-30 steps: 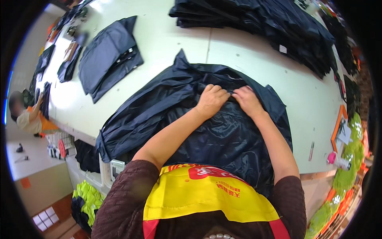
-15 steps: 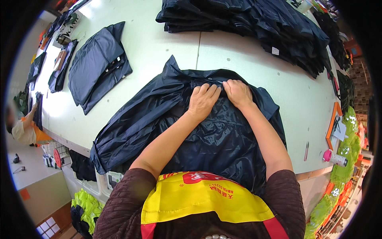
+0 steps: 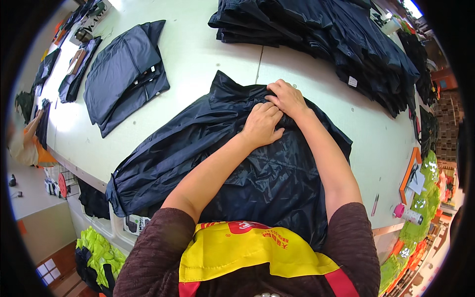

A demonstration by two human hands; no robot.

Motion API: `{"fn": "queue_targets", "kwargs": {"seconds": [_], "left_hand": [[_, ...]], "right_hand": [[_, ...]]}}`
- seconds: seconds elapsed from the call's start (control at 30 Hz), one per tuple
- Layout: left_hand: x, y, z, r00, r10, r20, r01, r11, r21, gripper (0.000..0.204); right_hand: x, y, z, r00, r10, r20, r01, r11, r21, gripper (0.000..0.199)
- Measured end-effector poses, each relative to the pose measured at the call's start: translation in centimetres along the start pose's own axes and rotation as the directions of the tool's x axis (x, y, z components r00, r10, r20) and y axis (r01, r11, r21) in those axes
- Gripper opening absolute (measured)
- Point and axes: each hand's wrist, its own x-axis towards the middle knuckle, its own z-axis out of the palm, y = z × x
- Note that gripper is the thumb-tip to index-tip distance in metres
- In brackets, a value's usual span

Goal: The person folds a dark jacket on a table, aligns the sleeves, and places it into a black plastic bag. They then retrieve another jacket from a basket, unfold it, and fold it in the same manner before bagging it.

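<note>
A dark navy jacket [image 3: 208, 148] lies spread on the pale table [image 3: 198, 64] in front of me, one sleeve hanging toward the left edge. My left hand [image 3: 261, 124] presses on the jacket near its collar, fingers curled into the fabric. Right beside it, touching it, my right hand [image 3: 287, 97] pinches the cloth at the collar area. What lies under the fingers is hidden.
A folded dark garment [image 3: 123, 69] lies at the upper left. A big stack of dark garments [image 3: 326, 34] fills the far side. A pink-capped bottle [image 3: 408, 214] and a pen [image 3: 375, 204] sit at the right edge. Another person [image 3: 27, 143] is at the far left.
Both hands have moved further up the jacket toward the collar, staying close together. The view has tilted slightly.
</note>
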Motion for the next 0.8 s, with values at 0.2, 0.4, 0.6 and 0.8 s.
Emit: {"fn": "queue_targets", "kwargs": {"seconds": [0.2, 0.4, 0.6, 0.8], "left_hand": [[0.1, -1.0, 0.1, 0.999, -0.042, 0.03, 0.043, 0.998, -0.043, 0.026], [0.4, -1.4, 1.3, 0.994, -0.065, 0.082, 0.068, 0.997, -0.026, 0.021], [3.4, -5.1, 1.2, 0.962, -0.126, 0.243, 0.208, 0.915, -0.347, 0.026], [6.4, -4.5, 1.0, 0.86, -0.329, 0.39, 0.329, 0.942, 0.069, 0.036]], "right_hand": [[0.7, 1.8, -0.5, 0.943, -0.273, 0.192, 0.297, 0.949, -0.108, 0.01], [2.2, 1.3, 0.9, 0.997, -0.015, -0.078, 0.025, 0.991, 0.131, 0.023], [1.6, 0.2, -1.7, 0.991, 0.006, -0.136, 0.053, 0.902, 0.428, 0.019], [-2.5, 8.9, -3.5, 0.96, 0.179, 0.216, -0.193, 0.98, 0.042, 0.011]]}}
